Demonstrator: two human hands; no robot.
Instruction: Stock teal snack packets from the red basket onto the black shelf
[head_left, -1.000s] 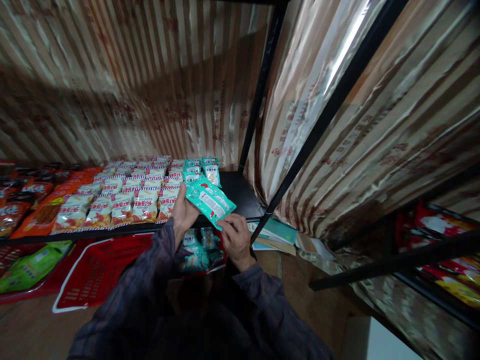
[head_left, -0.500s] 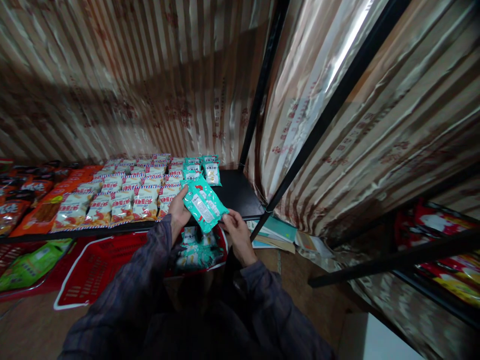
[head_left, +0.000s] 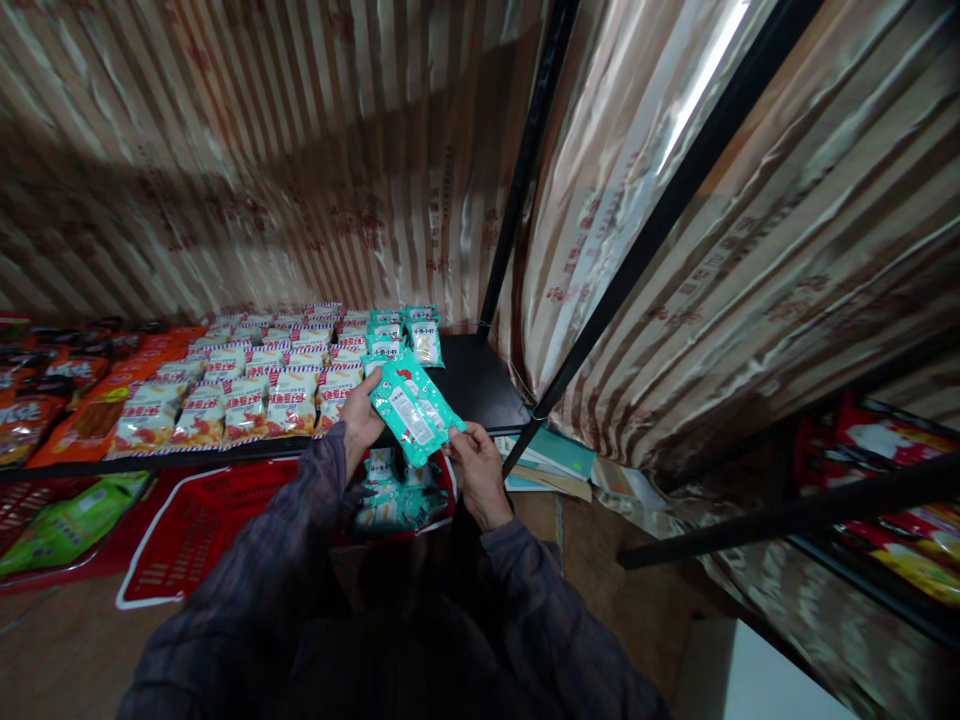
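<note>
A teal snack bag (head_left: 415, 410) is held between my two hands, its printed back with a white label panel facing up. My left hand (head_left: 363, 418) grips its left edge, and my right hand (head_left: 478, 468) pinches the lower right corner. Just behind the held bag, similar teal bags (head_left: 424, 342) stand in short rows on the black shelf (head_left: 480, 385). Below my hands, more teal bags (head_left: 401, 495) lie in a red basket (head_left: 444, 522). To the left, rows of white and red snack bags (head_left: 291, 400) fill the shelf beside the teal ones.
Orange snack packs (head_left: 97, 415) lie at the shelf's left. A red basket with a white handle (head_left: 202, 520) and a green bag (head_left: 71, 525) sit below. Black posts (head_left: 600, 325) rise at right, near books (head_left: 555, 460) on the floor. A striped curtain (head_left: 300, 150) hangs behind.
The teal bag has shifted slightly right and turned a little in my hands. Both hands still hold it. The view has moved very slightly.
</note>
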